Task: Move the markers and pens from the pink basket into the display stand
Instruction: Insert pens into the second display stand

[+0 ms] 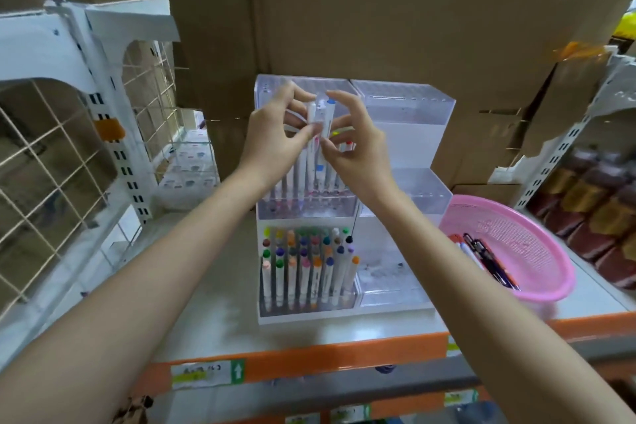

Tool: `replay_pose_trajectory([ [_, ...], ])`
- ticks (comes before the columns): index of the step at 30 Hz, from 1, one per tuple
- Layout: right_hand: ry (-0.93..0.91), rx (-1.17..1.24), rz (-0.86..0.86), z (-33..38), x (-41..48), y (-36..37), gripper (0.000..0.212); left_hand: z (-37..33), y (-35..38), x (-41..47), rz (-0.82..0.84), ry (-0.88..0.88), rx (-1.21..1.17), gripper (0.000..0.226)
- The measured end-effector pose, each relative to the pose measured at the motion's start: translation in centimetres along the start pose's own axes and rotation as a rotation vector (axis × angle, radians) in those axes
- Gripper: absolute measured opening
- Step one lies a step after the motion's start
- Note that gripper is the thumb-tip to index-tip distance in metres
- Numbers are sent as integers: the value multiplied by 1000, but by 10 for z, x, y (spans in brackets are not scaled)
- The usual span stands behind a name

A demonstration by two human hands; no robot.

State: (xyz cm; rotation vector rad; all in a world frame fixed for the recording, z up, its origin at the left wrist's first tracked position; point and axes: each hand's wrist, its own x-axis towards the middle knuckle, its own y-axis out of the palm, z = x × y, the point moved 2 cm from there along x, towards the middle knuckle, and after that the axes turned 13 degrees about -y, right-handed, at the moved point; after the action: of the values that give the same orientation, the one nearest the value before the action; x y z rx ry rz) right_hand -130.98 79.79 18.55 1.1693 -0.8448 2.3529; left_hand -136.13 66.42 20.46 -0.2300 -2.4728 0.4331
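Observation:
A clear acrylic display stand (409, 103) with stepped tiers sits on the shelf. Its front left tier holds several upright markers (306, 272) with coloured caps; the middle left tier holds several thin white pens (309, 179). My left hand (275, 138) and my right hand (358, 144) meet above the middle tier. Both pinch a small bundle of white pens (321, 117) with blue caps, and a white band loops off the bundle. The pink basket (530, 248) stands to the right of the stand with a few dark pens (488, 258) lying in it.
Large cardboard boxes (378, 17) rise right behind the stand. A white wire-grid rack (55, 162) fills the left side. The shelf's orange front edge (309, 358) carries price labels. Brown packaged goods (599, 217) lie at the far right.

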Motion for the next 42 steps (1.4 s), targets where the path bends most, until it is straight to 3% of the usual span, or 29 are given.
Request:
replay_pose_trajectory([
  [13, -25, -70, -46, -1, -4, 6, 53, 8, -5, 11, 96, 12, -18, 28],
  [30, -41, -109, -42, -8, -8, 2, 55, 13, 1, 8, 128, 248, 255, 36],
  [38, -40, -113, -41, -8, -11, -2, 53, 12, 2, 4, 216, 310, 388, 23],
  [42, -39, -114, -40, -5, -14, -3, 56, 19, 5, -1, 152, 345, 449, 25],
])
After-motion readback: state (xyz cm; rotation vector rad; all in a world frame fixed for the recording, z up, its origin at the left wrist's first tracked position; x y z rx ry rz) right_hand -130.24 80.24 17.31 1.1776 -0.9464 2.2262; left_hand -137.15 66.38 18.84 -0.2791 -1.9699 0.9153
